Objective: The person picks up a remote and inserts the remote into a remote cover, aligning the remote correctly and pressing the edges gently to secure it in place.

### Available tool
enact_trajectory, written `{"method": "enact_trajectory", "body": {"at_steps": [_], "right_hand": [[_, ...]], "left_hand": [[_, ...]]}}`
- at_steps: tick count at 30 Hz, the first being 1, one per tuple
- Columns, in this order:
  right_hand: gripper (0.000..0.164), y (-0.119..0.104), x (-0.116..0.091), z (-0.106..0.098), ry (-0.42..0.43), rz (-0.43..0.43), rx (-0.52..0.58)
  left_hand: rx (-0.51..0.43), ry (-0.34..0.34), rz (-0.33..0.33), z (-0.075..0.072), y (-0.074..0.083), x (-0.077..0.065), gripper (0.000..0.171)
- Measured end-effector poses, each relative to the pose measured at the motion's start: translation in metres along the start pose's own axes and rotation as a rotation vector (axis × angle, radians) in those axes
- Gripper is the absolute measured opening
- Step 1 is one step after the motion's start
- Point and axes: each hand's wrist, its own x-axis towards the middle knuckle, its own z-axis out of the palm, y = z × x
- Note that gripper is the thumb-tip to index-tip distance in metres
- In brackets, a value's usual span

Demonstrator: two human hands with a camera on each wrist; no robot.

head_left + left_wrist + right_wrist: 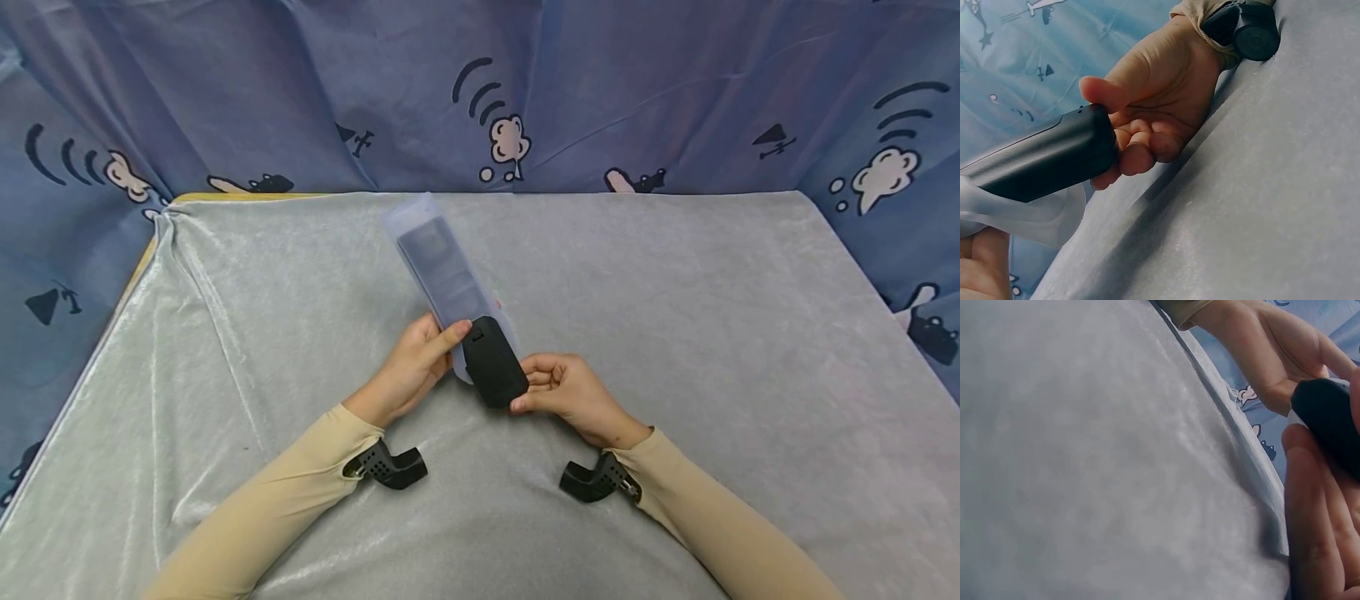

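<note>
Where the two hands meet, just below the center of the head frame, a black handheld device [497, 368] sits partly out of a long translucent sleeve [437, 262]. Both held over the gray cloth-covered counter [690, 333]. Left hand [405, 367]: fingers closed around the sleeve near its lower end, thumb laid across the face at the upper left edge of the bare black part. Right hand [573, 398]: thumb and fingers narrowed, pinching the device's lower right end; the left wrist view, at center, shows thumb above that end and fingertips below.

Key relation: long axis of device and sleeve runs slantwise, upper left to lower right of the head frame. From the right fingers the device extends up and left, into the sleeve; its bare end is nearer the right hand, while the sleeve's covered length points away toward top center. A darker oblong shows through the sleeve, probably the rest of the device. Any sliding would, in my judgment, need to follow that slant.
</note>
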Motion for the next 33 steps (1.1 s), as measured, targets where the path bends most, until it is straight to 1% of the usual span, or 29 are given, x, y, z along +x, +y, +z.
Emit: {"method": "enact_trajectory", "body": {"at_steps": [2,8,13,19,26,31,33], "right_hand": [[0.029,0.0001,-0.0001,-0.0001,0.000,-0.002,-0.005],[0.026,-0.0003,-0.0006,0.0001,0.006,0.009,-0.013],[0.025,-0.0007,-0.0005,0.0006,0.018,0.020,-0.017],[0.025,-0.0014,-0.0003,0.0012,0.023,0.012,-0.004],[0.024,-0.0003,-0.0001,0.0015,0.026,0.000,0.009],[0.024,-0.0004,0.0002,0.0022,0.039,0.010,0.013],[0.025,-0.0006,0.0003,0.0023,0.045,0.016,0.015]], "left_hand": [[0.002,-0.009,0.006,0.0001,0.0000,-0.0001,0.045],[-0.001,-0.036,0.015,-0.0004,-0.0012,0.0002,0.060],[0.004,-0.042,0.013,-0.0008,-0.0025,0.0006,0.068],[0.007,-0.048,0.008,-0.0011,-0.0030,0.0006,0.077],[0.008,-0.045,0.004,-0.0008,-0.0032,0.0005,0.075],[0.009,-0.047,0.003,-0.0004,-0.0029,-0.0002,0.062],[0.007,-0.050,0.003,-0.0002,-0.0029,-0.0001,0.061]]}}
